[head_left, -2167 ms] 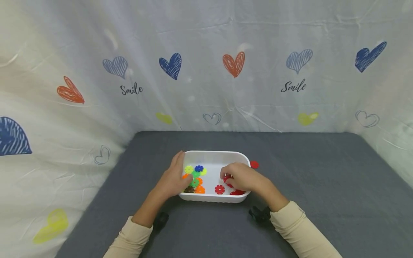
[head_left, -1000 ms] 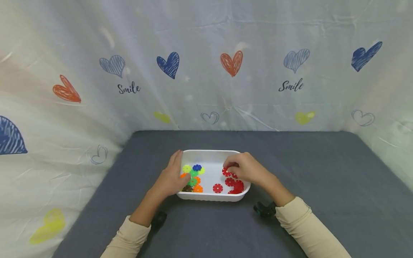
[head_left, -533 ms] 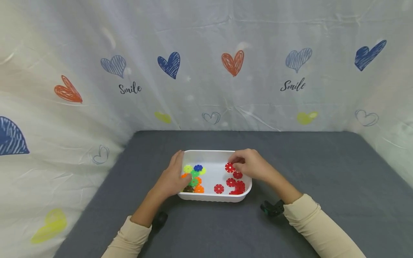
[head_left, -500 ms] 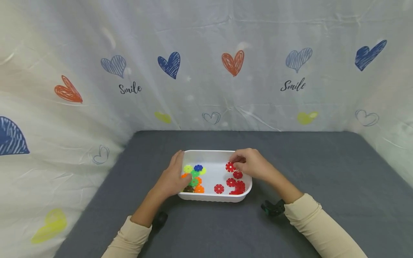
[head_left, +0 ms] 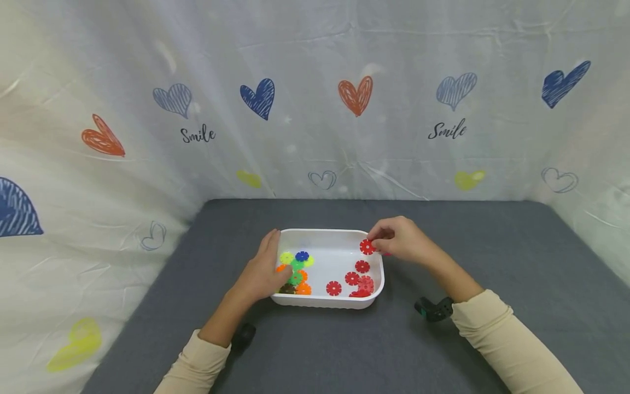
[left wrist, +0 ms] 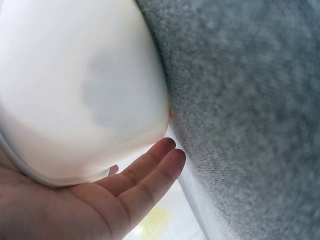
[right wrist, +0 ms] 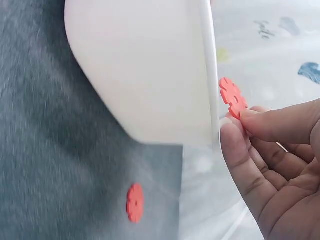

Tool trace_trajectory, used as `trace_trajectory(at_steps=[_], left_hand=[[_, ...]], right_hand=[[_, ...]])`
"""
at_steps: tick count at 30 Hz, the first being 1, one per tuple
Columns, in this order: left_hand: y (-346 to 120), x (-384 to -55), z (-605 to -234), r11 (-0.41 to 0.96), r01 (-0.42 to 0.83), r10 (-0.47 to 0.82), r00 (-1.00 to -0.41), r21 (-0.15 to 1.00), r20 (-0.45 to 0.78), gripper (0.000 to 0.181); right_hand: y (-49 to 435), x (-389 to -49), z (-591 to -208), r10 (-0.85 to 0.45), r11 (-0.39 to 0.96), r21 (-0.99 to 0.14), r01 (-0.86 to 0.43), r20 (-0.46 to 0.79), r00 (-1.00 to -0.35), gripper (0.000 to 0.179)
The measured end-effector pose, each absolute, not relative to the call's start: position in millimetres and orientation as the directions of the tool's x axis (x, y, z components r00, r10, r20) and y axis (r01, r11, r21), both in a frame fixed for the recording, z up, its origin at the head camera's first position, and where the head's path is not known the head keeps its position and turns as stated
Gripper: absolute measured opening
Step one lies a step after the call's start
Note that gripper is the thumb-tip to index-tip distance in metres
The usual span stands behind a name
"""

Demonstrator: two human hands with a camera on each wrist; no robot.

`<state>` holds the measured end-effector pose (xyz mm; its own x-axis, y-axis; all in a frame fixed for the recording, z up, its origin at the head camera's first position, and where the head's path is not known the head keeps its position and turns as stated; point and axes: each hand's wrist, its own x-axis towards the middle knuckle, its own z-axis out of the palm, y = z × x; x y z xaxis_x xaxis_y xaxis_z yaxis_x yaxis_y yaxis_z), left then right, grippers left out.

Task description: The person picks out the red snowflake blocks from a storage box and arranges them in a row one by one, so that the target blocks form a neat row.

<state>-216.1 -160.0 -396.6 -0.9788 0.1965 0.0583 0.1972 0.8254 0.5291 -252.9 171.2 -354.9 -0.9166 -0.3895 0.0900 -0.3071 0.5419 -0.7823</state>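
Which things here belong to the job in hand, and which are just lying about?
Seemingly in the job:
pinched red disc, in the right hand
white tray, held by the left hand
red discs inside
loose red disc on the table

Seemingly incidental:
other-coloured discs
printed curtain

A: Surface under your work?
B: Grey cloth-covered table (head_left: 325,350). I log a white tray (head_left: 320,302) directly on it.
A: Anything else?
B: One red notched disc (right wrist: 135,203), lying just beside the tray.

Pale sheeting (head_left: 403,169) — printed with hearts (head_left: 259,99) — hangs behind a grey table (head_left: 492,257).
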Motion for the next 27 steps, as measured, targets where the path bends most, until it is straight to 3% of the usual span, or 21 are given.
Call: trace_trajectory(at_steps=[10, 27], left_hand=[[-160.9, -215.2, -394.7, 0.826, 0.195, 0.197, -0.979, 0.528, 0.054, 0.087], [-159.9, -215.3, -395.6, 0.822, 0.190, 0.199, -0.979, 0.536, 0.043, 0.087]], right_hand=[[196.5, -256.9, -353.4, -0.366, 0.566, -0.757, -0.325, 0.123, -0.922, 0.010], [240.4, -281.6, -371.8, -0.307, 0.632, -0.760, -0.154, -0.064, -0.949, 0.014]])
